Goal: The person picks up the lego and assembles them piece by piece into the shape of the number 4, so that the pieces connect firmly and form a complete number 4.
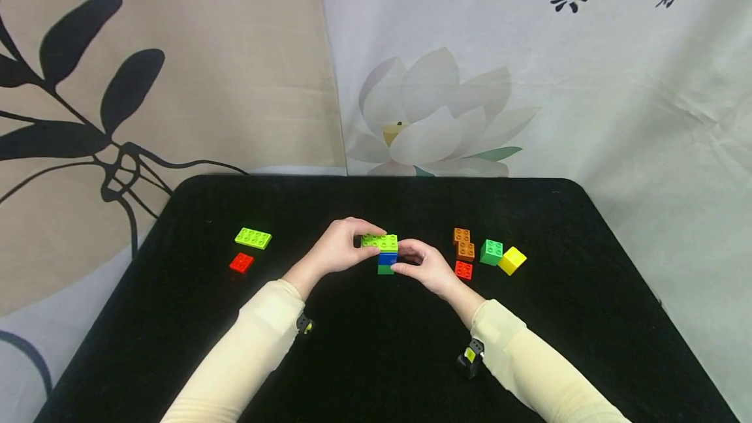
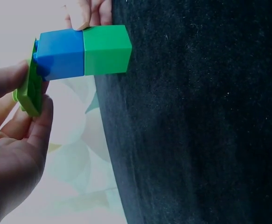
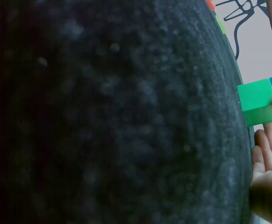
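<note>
My left hand [image 1: 336, 247] pinches a lime green studded plate [image 1: 380, 243] between thumb and fingers. Beneath that plate stand a blue brick [image 2: 61, 55] and a green brick [image 2: 107, 50], joined with the blue one above. In the left wrist view the plate sits at a slant against the blue brick, some blue studs showing between them. My right hand [image 1: 431, 269] holds this stack from the right, its thumb near the seam of the two bricks. Only part of the right hand [image 3: 268, 172] and the green brick [image 3: 257, 100] appear in the right wrist view.
Another lime green plate [image 1: 253, 238] and a red brick [image 1: 241, 262] lie at left on the black table [image 1: 364, 358]. To the right are two orange-brown bricks [image 1: 465, 250], a red brick [image 1: 463, 270], a green brick [image 1: 491, 252] and a tilted yellow brick [image 1: 512, 260]. Behind hangs a printed curtain [image 1: 247, 70].
</note>
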### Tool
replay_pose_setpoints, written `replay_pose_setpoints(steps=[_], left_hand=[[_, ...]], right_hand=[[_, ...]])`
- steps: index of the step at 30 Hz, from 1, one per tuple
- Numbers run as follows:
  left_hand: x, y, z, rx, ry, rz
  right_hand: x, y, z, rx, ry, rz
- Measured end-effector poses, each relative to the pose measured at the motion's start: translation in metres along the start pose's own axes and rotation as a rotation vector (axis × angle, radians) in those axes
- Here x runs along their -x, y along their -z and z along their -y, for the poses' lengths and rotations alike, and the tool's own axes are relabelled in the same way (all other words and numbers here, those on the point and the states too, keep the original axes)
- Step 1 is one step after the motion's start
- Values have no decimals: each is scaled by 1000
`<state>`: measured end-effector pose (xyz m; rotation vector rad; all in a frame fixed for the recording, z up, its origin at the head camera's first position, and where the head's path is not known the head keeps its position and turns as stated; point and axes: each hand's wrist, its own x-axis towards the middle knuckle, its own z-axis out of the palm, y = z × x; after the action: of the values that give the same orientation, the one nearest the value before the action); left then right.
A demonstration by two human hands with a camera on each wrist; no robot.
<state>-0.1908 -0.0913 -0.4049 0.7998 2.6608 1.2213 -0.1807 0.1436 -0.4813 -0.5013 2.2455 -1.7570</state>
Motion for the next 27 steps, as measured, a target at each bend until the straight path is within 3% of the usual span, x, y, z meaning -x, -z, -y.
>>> replay_pose_setpoints(steps=[27], left_hand=[[2,-2,-1,-20,19,6]], right_hand=[[0,0,-2,15,-7,3]])
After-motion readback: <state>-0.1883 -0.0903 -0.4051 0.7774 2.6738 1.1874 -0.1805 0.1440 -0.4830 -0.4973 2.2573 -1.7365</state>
